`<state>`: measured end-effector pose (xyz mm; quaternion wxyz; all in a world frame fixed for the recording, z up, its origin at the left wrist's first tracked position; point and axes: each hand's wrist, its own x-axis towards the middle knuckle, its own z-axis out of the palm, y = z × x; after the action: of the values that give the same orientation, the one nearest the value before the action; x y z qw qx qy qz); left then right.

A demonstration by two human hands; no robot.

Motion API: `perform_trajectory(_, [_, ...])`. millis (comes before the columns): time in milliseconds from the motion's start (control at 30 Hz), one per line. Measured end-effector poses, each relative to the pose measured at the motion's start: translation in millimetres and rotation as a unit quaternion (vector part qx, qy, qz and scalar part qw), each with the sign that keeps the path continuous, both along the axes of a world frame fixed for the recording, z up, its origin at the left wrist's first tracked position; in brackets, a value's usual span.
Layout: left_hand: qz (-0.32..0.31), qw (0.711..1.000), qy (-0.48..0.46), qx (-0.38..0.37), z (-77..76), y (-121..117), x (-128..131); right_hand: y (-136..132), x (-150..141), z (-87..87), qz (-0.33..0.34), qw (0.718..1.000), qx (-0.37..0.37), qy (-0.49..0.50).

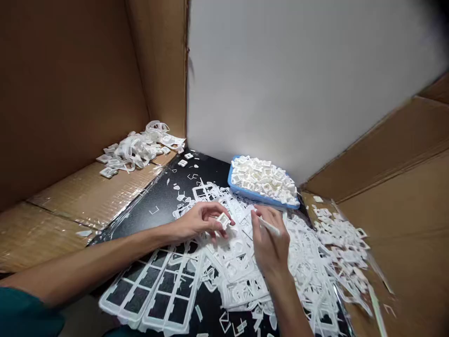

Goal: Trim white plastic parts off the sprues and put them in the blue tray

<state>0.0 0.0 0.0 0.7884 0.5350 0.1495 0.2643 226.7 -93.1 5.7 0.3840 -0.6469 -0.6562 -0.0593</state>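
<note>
The left hand (206, 220) pinches a small white square plastic piece (223, 220) between thumb and fingers, its hollowed face turned up, over the middle of the table. Just to its right, the right hand (271, 236) curls around a white pen-like tool (269, 226), whose blunt end sticks out toward the near right; its other end is hard to make out. The two hands are near each other but apart.

At the far left, a loose heap of white plastic offcuts (135, 152) and square pieces lies on a brown cardboard sheet (80, 192), below a tall cardboard wall (63, 84). A teal sleeve (24, 313) covers the upper left arm in the near left corner. To the right of the cardboard sheet, small slivers are scattered over the black tabletop (140, 222). At the near left, white grid frames (154, 290) with rectangular openings lie side by side. A thick spread of cut white scraps (305, 252) covers the middle, beneath both hands and on to the right. Beyond it, against a pale panel (280, 84), a blue tray (259, 197) is heaped with white square pieces (263, 178). On the far right, more white bits (343, 243) lie on cardboard.
</note>
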Motion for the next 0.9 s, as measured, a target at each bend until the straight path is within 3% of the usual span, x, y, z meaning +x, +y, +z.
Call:
perform_trajectory(167, [0.056, 0.997, 0.051, 0.002, -7.6, -1, -3, 0, -6, 3.1, 0.045, 0.989, 0.049, 0.132])
perform_trajectory(333, [0.099, 0.994, 0.045, -0.001, -9.7, -3, 1, -7, -20, 6.4, 0.182, 0.946, 0.015, 0.268])
perform_trajectory(500, [0.163, 0.985, 0.020, 0.053, -11.6, -6, 1, -11, -30, 4.3, 0.189, 0.948, -0.001, 0.256])
perform_trajectory(667, [0.148, 0.985, 0.036, 0.077, -9.8, -6, 0, -9, -36, 8.4, 0.216, 0.955, 0.036, 0.201])
perform_trajectory(900, [0.141, 0.987, 0.044, 0.062, -11.0, -5, 1, -7, -35, 15.2, 0.228, 0.961, 0.028, 0.156])
